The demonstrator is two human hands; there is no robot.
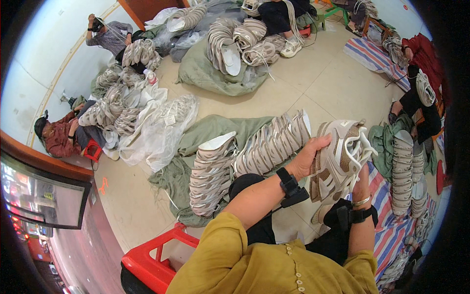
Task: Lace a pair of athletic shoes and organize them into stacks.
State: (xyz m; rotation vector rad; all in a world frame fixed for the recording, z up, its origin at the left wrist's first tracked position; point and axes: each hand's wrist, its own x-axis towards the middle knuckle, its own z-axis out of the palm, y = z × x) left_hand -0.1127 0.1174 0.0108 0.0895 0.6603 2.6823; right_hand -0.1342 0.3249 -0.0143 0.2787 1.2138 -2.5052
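Observation:
In front of my knees I hold a small bunch of nested shoe uppers (338,164), beige and brown with loose white laces. My left hand (312,156) grips the bunch from its left side, thumb across the edge. My right hand (363,180) is at its right side, fingers mostly hidden behind the uppers and laces. Just left of them, a long row of nested shoe uppers (272,143) leans on a green cloth sack (205,128). A second stack of uppers (211,176) lies beside that row.
A red plastic stool (154,245) is at my lower left. Striped sheeting (387,210) and more stacked uppers (402,171) lie to my right. Ahead sits a green sack (215,78) piled with uppers. Several people sit around the room, one in a red-brown top (61,134) at left.

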